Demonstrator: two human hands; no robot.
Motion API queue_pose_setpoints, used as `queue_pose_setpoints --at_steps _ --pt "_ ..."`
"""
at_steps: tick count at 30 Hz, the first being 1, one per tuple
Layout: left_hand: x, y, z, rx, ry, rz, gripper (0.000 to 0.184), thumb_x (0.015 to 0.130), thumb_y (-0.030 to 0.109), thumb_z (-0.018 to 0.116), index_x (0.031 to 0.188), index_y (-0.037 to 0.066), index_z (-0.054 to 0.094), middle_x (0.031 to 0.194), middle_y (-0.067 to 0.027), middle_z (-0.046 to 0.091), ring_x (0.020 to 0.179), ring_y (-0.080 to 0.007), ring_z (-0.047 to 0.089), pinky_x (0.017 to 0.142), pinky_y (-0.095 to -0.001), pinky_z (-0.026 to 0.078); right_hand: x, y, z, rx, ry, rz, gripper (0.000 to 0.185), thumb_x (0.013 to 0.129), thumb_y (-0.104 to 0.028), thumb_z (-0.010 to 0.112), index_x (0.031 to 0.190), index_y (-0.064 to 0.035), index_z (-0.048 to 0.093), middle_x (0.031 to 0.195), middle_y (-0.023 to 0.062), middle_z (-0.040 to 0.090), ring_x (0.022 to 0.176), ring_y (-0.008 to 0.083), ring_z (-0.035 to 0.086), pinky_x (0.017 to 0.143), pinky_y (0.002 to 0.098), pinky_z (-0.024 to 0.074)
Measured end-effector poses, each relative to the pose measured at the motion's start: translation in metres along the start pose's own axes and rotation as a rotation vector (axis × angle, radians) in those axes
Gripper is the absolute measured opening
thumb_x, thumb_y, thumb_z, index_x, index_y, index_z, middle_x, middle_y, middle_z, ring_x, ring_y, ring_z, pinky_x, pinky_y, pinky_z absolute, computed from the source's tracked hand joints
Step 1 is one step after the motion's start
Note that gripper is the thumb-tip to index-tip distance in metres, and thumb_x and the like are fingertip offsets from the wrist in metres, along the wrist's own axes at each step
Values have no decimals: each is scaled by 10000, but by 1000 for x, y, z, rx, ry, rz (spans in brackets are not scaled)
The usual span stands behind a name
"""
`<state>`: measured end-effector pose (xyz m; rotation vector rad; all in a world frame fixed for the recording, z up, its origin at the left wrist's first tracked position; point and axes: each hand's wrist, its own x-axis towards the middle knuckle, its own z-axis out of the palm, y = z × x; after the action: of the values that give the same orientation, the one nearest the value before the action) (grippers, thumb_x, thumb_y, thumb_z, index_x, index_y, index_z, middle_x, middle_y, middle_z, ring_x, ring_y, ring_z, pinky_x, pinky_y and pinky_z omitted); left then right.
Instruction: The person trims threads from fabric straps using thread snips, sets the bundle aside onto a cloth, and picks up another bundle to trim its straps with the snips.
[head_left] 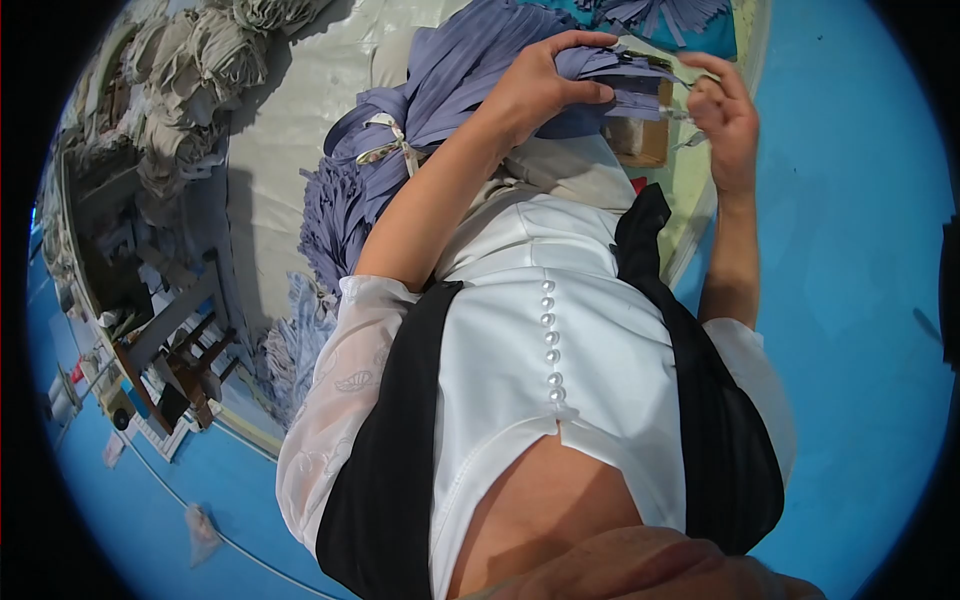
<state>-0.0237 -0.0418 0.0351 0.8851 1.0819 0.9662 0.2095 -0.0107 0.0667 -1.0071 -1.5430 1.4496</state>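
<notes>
Now | left hand (543, 88): clasping purple strips (455, 75) | right hand (728, 118): grip unclear, by surface edge (684, 240)

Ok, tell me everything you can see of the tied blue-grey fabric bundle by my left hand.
The fabric bundle is many long, narrow, cloth-like blue-grey strips, gathered lengthwise and tied with a pale, patterned bow. Below the bow, the ends fan out, crinkled. It lies slantwise, partly behind your left forearm; your left hand holds strips at, apparently, its upper right end.

Left hand (540, 88): thumb and forefinger parted | right hand (727, 125): fingers curled
</notes>
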Motion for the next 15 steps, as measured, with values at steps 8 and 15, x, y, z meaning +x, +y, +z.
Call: queue_pose_setpoints --at_steps 8,15 --pt "-6 3 -7 -164 -75 -50 542 880 192 764 1387 174 573 1135 -5 672 992 -106 654 818 -225 543 -14 -5 -15 -86 -332 90 80 856 -5 686 932 16 700 831 -2 654 750 62 561 682 210 445" --pt "-7 -4 -4 -199 -68 75 640 891 103 729 1474 166 471 1171 -51 675 1048 -138 658 921 -273 535 2 3 -16 -28 272 159 173 938 -181 685 979 -17 724 699 -85 508 606 5 361 543 196 250"
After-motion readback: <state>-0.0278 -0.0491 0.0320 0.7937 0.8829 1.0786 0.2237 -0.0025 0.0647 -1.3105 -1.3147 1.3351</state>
